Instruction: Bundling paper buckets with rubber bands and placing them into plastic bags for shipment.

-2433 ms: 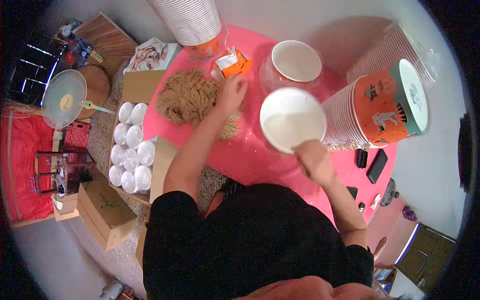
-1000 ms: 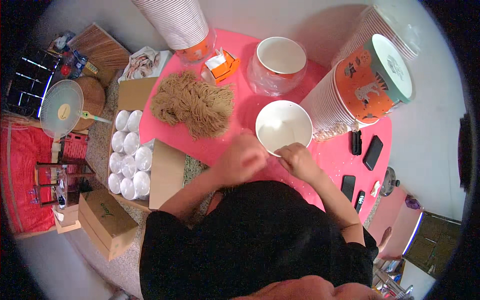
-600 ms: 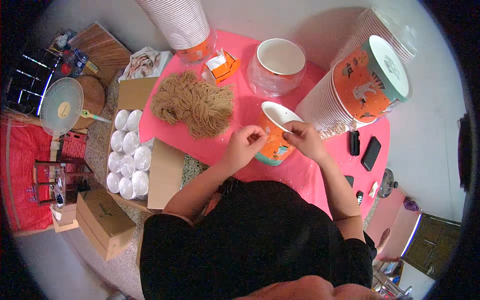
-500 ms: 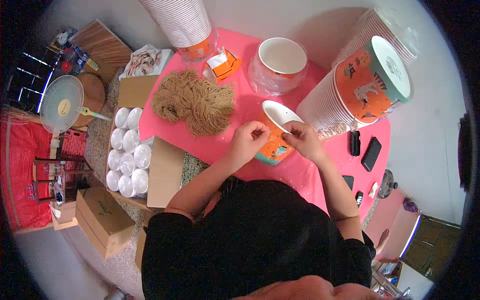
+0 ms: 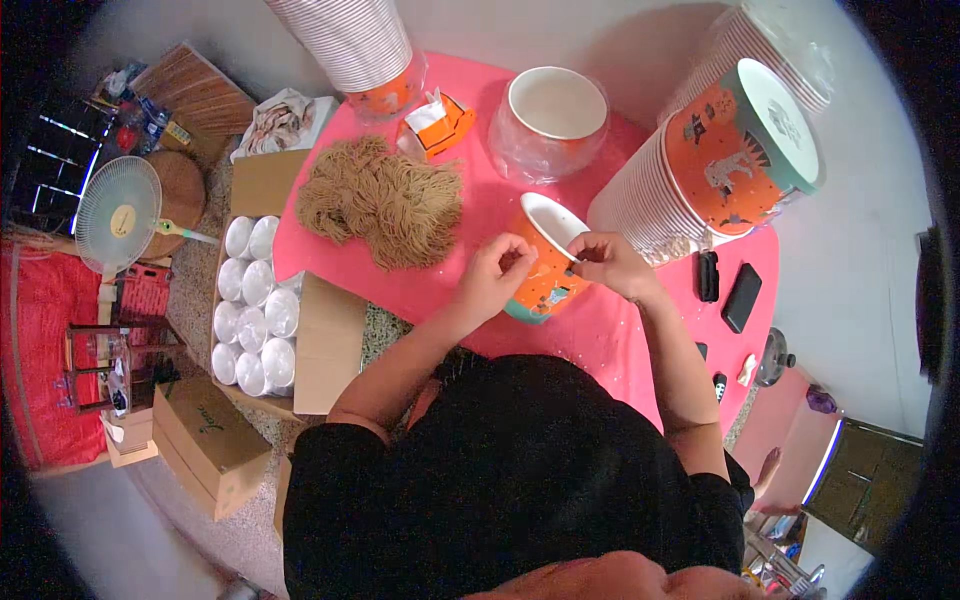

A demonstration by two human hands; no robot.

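On my end, the pink worktop [image 5: 625, 345] fills the middle; off to its left, the open cardboard carton [image 5: 332, 345], packed with wrapped white stacks [image 5: 251, 308]. Big orange-printed bucket stack [image 5: 650, 195] leaning over on the right, another paper bucket stack [image 5: 345, 50] up at the far left edge. Tan string bundle [image 5: 385, 205] sprawled left of centre. Plastic-wrapped paper bucket [image 5: 550, 145] at the back, mouth up. And here's my orange paper bucket [image 5: 543, 268], tilted, teal base toward the body, between the two hands at the near side. Left hand [image 5: 492, 275] at its printed wall, thumb and forefinger tips pressed together; right hand [image 5: 615, 265] at its right edge, fingertips together too, and whether either pinches something thin I can't tell. Orange tissue pack [image 5: 437, 125] behind the string, black phone [image 5: 741, 298] over on the right
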